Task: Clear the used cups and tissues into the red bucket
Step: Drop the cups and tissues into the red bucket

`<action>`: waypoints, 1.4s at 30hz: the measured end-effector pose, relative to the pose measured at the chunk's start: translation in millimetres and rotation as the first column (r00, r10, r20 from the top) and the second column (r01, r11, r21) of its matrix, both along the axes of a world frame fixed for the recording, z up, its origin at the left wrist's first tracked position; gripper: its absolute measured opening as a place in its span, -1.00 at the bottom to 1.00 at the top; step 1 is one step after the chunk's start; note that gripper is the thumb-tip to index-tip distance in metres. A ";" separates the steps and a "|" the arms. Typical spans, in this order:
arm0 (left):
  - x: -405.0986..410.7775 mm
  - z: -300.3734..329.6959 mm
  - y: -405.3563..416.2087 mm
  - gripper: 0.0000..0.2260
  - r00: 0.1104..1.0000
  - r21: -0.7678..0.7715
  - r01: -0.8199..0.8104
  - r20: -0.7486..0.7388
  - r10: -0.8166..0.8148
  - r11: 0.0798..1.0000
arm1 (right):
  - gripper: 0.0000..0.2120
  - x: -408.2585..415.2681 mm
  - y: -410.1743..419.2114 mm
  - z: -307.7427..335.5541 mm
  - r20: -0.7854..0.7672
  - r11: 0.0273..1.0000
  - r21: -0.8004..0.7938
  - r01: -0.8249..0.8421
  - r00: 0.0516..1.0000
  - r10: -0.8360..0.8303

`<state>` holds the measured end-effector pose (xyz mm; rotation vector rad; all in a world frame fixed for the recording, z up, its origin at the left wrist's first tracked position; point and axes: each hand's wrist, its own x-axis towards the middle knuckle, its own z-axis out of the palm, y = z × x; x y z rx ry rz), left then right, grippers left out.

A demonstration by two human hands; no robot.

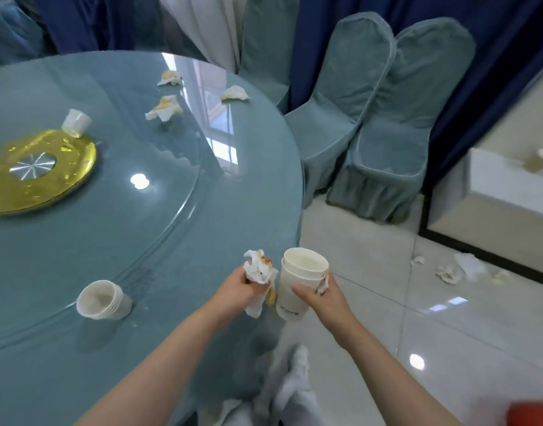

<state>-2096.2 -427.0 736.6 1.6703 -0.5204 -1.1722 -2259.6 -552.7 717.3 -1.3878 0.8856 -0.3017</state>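
My left hand (236, 292) is closed around crumpled, stained tissues (259, 269) at the table's near right edge. Right beside it, my right hand (322, 295) grips a stack of white paper cups (297, 281), held upright just off the table edge. One used cup (102, 299) lies tipped on the table at the near left. Another cup (76, 122) lies by the gold turntable hub. Three soiled tissues (164, 108) (170, 77) (234, 93) are scattered on the far side. A corner of the red bucket (532, 413) shows at the bottom right.
The round table (172, 229) has a blue cloth under glass and a gold hub (36, 170). Two covered chairs (383, 124) stand to the right. Tissue scraps (457, 269) litter the tiled floor. A white ledge (506, 182) carries another cup (538, 161).
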 end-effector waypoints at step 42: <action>-512.1 -28.7 -481.5 -0.84 0.231 0.131 0.961 0.118 -0.966 0.245 | -0.59 -544.7 -216.3 -28.7 -0.088 0.304 0.130 0.944 0.316 -0.945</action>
